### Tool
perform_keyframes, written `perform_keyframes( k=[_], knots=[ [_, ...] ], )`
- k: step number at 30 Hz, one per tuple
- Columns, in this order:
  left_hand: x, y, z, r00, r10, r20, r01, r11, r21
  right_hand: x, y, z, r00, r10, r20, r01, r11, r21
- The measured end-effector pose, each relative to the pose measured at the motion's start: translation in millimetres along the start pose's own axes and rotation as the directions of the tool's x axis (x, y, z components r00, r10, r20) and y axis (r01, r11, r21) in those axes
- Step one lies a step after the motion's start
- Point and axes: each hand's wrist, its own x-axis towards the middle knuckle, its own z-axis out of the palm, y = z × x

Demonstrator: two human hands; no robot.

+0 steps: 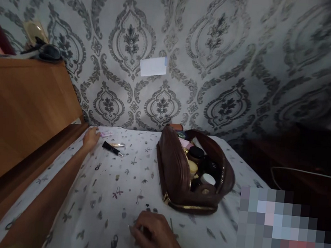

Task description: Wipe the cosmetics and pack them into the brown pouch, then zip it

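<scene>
My left hand (pixel 91 138) reaches to the far left of the bed-like surface, its fingers closed at the end of a small lilac tube (pixel 106 134). Just nearer lie a black tube with a silvery tip (pixel 112 149) and a slim gold-coloured tube (pixel 116 145). Close to me, my right hand (pixel 156 232) is loosely curled above the patterned cloth, with nothing visible in it. Beyond it stands a brown cosmetic bag (pixel 173 167), unzipped. Inside are a black-lidded jar (pixel 196 153), a white-lidded jar (pixel 207 179), a yellowish round container (pixel 192 167) and other items.
White cloth with a leaf print (pixel 136 183) covers the surface. A wooden panel (pixel 22 114) borders the left side, with dark items on its top. Patterned wallpaper (pixel 169 27) rises behind, bearing a white paper (pixel 153 66). A pale cable (pixel 304 171) runs at right.
</scene>
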Motion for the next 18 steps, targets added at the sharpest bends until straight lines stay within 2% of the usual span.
perform_keyframes(
  k=[4,8,14,16,18],
  knots=[
    [14.2,-7.4,13.4,0.996,-0.009,0.085,0.001,0.996,0.087,-2.1,8.1,10.4,0.994,0.11,-0.029,-0.107,0.99,0.096],
    [17.3,-11.1,19.9,0.99,0.009,0.139,-0.025,0.993,0.112,-3.3,17.4,17.7,0.984,0.155,-0.084,-0.134,0.967,0.216],
    [7.9,-18.3,8.5,0.999,0.012,0.035,-0.014,0.999,0.04,-1.7,22.3,16.9,0.974,0.199,-0.11,-0.15,0.925,0.348],
    [-5.0,-20.3,2.7,1.0,0.002,-0.015,-0.002,1.0,-0.004,-2.2,20.8,15.0,0.97,0.207,-0.128,-0.147,0.917,0.371],
    [-26.6,-17.4,-2.8,0.998,-0.011,-0.062,0.003,0.993,-0.12,-3.5,18.2,12.6,0.966,0.218,-0.139,-0.147,0.906,0.396]
  ],
)
